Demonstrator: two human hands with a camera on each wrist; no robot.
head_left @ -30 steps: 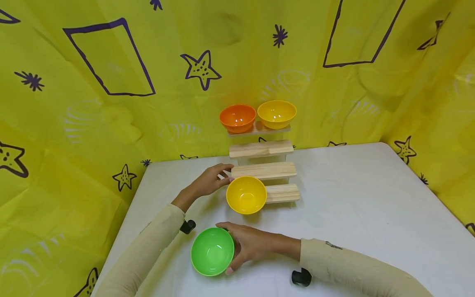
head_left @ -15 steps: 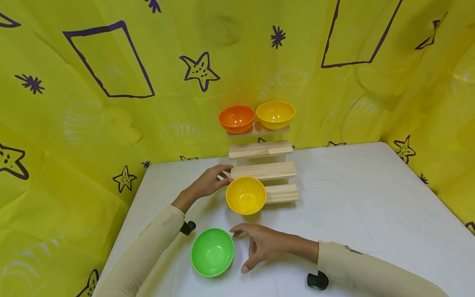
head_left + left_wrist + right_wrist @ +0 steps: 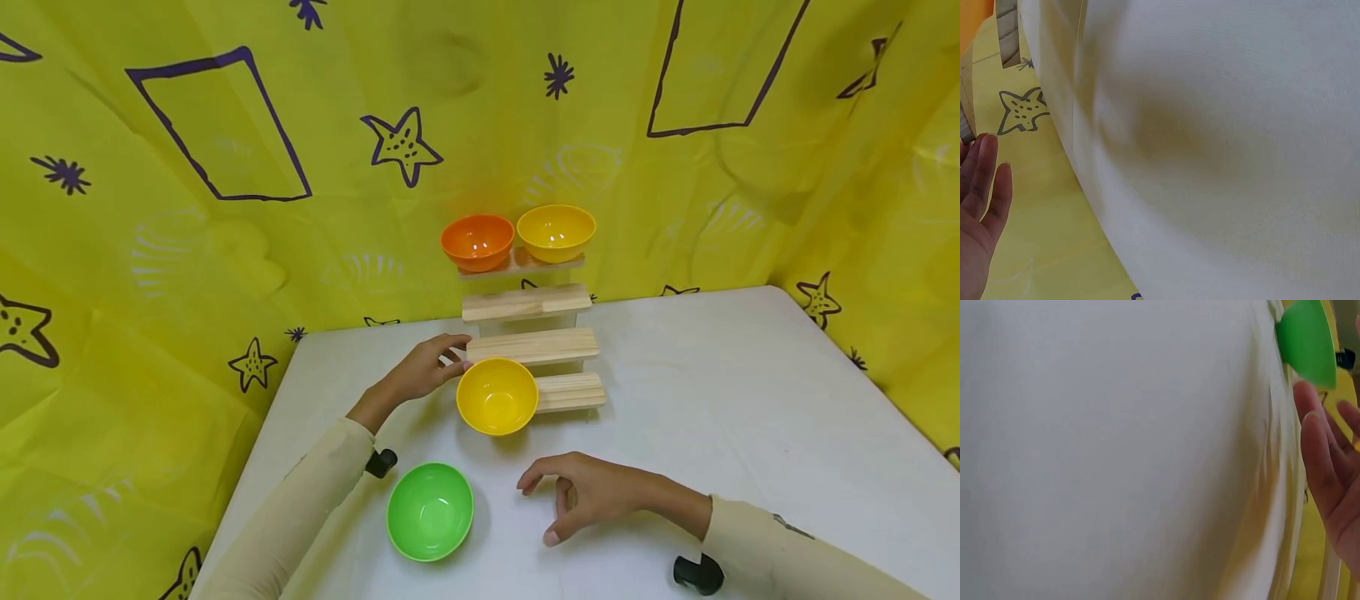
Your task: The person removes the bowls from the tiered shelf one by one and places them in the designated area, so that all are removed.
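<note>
In the head view my left hand (image 3: 423, 367) holds the left end of a slat on a stepped wooden stand (image 3: 534, 346), index finger at its back edge and thumb at its front. The left wrist view shows its fingers (image 3: 984, 169) right at the wood. Beside the thumb, a yellow bowl (image 3: 497, 397) sits on the lowest step, covering its left part. My right hand (image 3: 600, 492) hovers over the table with fingers loosely curved and nothing between them. To its left, apart from it, a green bowl (image 3: 430, 512) stands upright on the table.
An orange bowl (image 3: 478, 242) and a second yellow bowl (image 3: 557, 233) stand side by side on the top step. Behind the white table (image 3: 712, 400) hangs a yellow patterned sheet (image 3: 480, 100), which also runs along both sides.
My right hand has let go of the green bowl and moved right, away from it. The green bowl stays where it was. My left hand keeps its place at the stand.
</note>
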